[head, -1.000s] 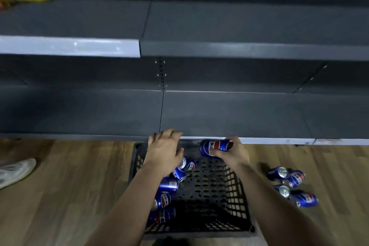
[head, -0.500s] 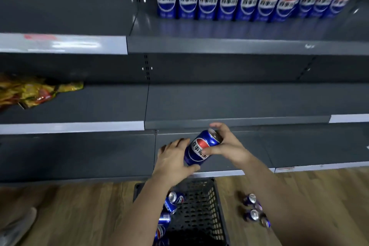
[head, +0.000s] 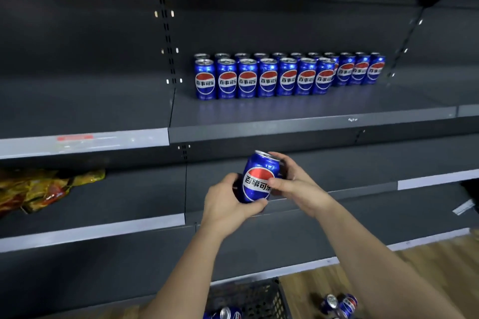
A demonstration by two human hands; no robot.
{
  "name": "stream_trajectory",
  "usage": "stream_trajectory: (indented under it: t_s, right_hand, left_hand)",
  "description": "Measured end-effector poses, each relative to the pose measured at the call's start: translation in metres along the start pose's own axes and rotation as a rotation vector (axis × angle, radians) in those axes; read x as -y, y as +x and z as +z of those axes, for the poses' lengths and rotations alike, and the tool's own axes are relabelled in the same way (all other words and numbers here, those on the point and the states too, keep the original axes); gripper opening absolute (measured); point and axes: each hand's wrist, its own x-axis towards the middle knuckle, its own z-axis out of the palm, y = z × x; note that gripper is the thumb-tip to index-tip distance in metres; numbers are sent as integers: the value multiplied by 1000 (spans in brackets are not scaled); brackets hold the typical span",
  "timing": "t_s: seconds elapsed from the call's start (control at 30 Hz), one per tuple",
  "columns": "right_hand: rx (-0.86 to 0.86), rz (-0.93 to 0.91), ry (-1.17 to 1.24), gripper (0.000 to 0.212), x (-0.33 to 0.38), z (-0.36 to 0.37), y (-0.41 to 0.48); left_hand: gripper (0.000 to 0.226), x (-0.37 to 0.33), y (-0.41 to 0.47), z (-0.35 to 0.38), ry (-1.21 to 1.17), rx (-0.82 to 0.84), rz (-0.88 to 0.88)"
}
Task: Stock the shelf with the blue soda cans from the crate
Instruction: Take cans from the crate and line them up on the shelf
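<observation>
Both hands (head: 228, 204) (head: 298, 186) grasp can (head: 259, 179); shelf (head: 285, 124) front edge bare.

held blue can (head: 259, 177): upright, slightly tilted | shelf cans (head: 285, 76): upright rows | crate (head: 256, 295): can inside

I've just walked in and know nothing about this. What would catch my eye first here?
Most likely the blue soda can held in both hands at the centre: left hand cupping its base, right hand around its side. Above it, rows of matching cans stand upright on the dark shelf, the front row shorter than the back. At far left, crumpled yellow-and-red snack bags lie one shelf lower.
</observation>
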Motion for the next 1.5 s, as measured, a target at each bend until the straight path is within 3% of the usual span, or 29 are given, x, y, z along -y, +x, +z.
stream_trajectory:
  t_s: [0.23, 0.5, 0.67, 0.8, 1.03, 1.27, 1.5]
  right_hand:
    - [-118, -55, 15, 77, 22, 22, 2]
    - [-355, -190, -156, 54, 43, -2, 16]
    - [-420, -224, -218, 50, 53, -49, 35]
    - [-462, -241, -289, 47, 72, -105, 59]
    - [-527, -252, -387, 48, 108, -208, 99]
    - [-591, -173, -412, 53, 120, -308, 131]
    - [-556, -147, -403, 58, 109, -353, 150]
  left_hand:
    - [57, -39, 20, 0, 36, -205, 93]
    - [58, -59, 50, 24, 39, -149, 155]
    - [68, -79, 88, 41, 234, -13, 257]
    - [78, -92, 126, 63, 402, 3, 284]
    - [49, -117, 178, 107, 488, -62, 190]
    - [45, -138, 221, 146, 524, -68, 144]
    - [44, -150, 250, 181, 565, -72, 129]
